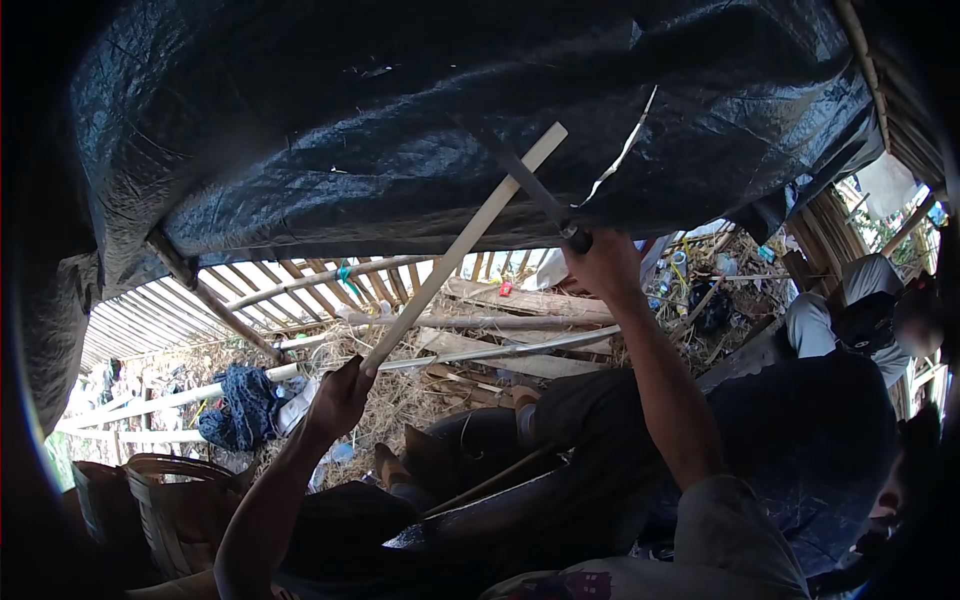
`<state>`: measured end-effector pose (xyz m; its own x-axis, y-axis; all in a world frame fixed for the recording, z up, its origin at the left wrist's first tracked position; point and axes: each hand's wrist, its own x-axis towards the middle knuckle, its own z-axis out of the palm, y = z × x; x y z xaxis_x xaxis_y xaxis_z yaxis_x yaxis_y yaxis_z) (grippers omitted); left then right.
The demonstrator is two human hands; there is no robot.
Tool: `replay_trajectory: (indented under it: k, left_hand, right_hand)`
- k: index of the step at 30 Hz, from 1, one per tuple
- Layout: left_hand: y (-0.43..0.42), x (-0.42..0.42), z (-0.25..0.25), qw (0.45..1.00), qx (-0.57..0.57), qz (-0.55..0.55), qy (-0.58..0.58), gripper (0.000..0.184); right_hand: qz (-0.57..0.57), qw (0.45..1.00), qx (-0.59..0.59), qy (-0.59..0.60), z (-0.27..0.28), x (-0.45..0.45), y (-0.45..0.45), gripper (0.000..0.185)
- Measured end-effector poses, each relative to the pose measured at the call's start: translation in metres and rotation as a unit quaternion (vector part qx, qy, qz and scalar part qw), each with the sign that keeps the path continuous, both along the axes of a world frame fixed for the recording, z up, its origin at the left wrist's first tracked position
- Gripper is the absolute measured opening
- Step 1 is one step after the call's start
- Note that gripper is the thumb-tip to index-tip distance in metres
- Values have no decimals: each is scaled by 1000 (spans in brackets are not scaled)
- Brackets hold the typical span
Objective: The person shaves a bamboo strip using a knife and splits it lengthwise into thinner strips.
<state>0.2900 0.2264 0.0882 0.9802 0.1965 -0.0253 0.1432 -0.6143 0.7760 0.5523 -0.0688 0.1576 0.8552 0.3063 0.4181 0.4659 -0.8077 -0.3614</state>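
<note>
My left hand [342,398] is closed around the lower end of a pale, flat wooden strip [462,245], which slants up to the right. A long dark blade [530,182] with a black handle is gripped in my right hand [605,264]. The blade points up and to the left and crosses the strip near its upper end; whether they touch is not clear. Behind both hangs a dark plastic sheet [400,130] with a light tear at its right part.
Bamboo slats [250,290] and poles run behind straw and litter. A dark blue cloth bundle [240,408] hangs over a pole at left. Woven baskets [165,505] stand at lower left. Another person [868,320] sits at the right edge.
</note>
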Motion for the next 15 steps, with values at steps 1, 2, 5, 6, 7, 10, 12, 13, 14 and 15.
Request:
replay_trajectory:
  k: [1,2,5,6,7,10,12,13,14,15]
  left_hand:
    - [-1,-3,-3,1000,0,0,-1,26]
    - [-2,-5,-5,1000,9,1,-14,26]
    - [2,-9,-10,1000,20,11,-2,27]
    - [3,-10,-11,999,25,19,21,28]
    - [3,-9,-11,999,24,19,21,28]
    - [0,-6,-7,998,21,30,44,29]
    - [-6,-4,-5,999,28,17,37,29]
    - [-10,-5,-5,999,33,4,31,28]
    - [-15,-5,3,998,44,10,42,28]
    - [-13,-5,1,998,46,12,43,28]
  right_hand:
    - [0,1000,0,-1,0,3,-6,26]
    - [-1,1000,5,-12,-1,5,-12,26]
    - [-19,999,-28,-19,-4,-5,-11,27]
    - [3,1000,-17,-21,-4,-11,-8,27]
    - [26,999,-5,-23,-3,-15,-3,27]
    - [91,991,-98,20,-2,-32,16,27]
    - [118,979,-157,62,-11,-36,30,28]
    - [114,975,-167,95,-6,-40,36,30]
    - [113,976,-161,91,2,-43,37,28]
    - [112,978,-155,86,8,-44,39,27]
